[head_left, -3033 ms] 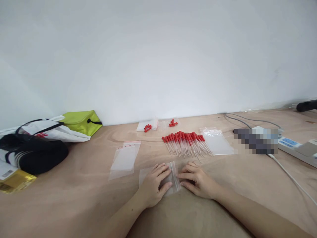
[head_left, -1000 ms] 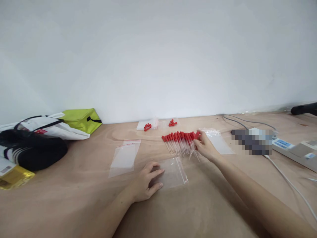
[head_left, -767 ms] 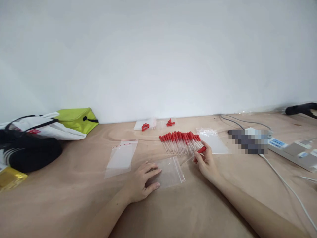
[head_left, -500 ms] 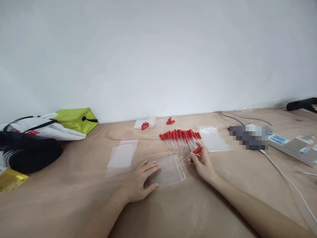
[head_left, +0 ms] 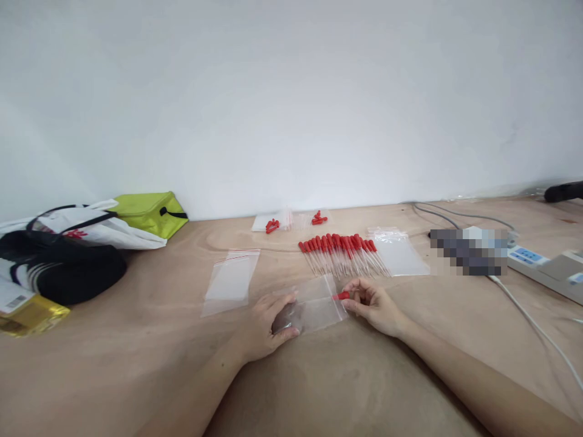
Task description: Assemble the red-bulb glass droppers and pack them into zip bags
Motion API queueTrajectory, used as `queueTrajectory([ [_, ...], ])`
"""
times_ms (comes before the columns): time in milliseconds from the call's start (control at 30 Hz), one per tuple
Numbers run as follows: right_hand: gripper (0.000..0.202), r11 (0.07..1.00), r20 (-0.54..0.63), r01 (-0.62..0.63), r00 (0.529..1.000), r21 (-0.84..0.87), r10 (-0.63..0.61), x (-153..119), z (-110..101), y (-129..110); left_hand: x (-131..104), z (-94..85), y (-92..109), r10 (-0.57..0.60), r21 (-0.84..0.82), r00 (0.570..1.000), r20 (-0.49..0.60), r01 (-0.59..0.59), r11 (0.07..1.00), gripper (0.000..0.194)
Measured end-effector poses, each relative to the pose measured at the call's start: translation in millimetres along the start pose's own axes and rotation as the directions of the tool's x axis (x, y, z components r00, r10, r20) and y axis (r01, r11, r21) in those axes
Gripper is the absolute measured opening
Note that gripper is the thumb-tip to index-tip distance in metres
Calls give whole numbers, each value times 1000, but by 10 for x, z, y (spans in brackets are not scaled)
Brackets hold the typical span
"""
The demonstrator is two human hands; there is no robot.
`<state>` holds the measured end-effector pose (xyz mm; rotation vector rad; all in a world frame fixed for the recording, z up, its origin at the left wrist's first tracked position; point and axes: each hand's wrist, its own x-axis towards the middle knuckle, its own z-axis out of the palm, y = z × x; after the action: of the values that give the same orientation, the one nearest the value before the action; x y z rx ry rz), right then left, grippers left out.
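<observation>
My right hand (head_left: 370, 306) pinches a dropper by its red rubber bulb (head_left: 342, 295). The dropper's thin clear tube points left, inside the mouth of a clear zip bag (head_left: 314, 312) lying in front of me. My left hand (head_left: 266, 325) grips the closed end of that bag, thumb on the near side and fingers on the far side, and the film bulges between them. Just beyond the bag, several red-bulbed droppers (head_left: 339, 246) lie side by side in a row, bulbs toward the wall.
Flat zip bags (head_left: 231, 282) lie left, with more zip bags (head_left: 398, 255) right of the row. Bagged droppers (head_left: 272, 226) rest by the wall. A green bag (head_left: 152, 212), black cap (head_left: 84, 276) and yellow-and-white package (head_left: 36, 312) sit left; a power strip (head_left: 528, 256) and cables lie right.
My right hand has moved left and brought the dropper's tube into the bag's mouth. My left hand has closed in on the bag's end, which now bulges. The view has shifted slightly.
</observation>
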<state>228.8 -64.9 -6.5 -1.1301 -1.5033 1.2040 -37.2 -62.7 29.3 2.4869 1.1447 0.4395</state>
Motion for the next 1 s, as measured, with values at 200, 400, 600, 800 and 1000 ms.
queueTrajectory([
  [200,23,998,106,-47,993,-29,50,10,104,-23,34,-15,7,30,-58,997,65,-27,998,57],
  [400,26,998,137,-45,990,35,40,71,151,10,32,-15,-27,54,-63,996,66,-50,997,47],
  [600,24,987,176,78,983,-139,-53,74,99,-16,20,25,-156,98,-93,995,-23,-100,991,28],
  [800,18,883,-15,164,982,-440,-190,171,-73,-75,26,44,-167,84,-86,996,-36,-87,993,25],
  [1000,11,753,-465,-140,853,-643,-238,705,-385,-126,27,36,-147,83,-61,996,-26,-85,995,26],
])
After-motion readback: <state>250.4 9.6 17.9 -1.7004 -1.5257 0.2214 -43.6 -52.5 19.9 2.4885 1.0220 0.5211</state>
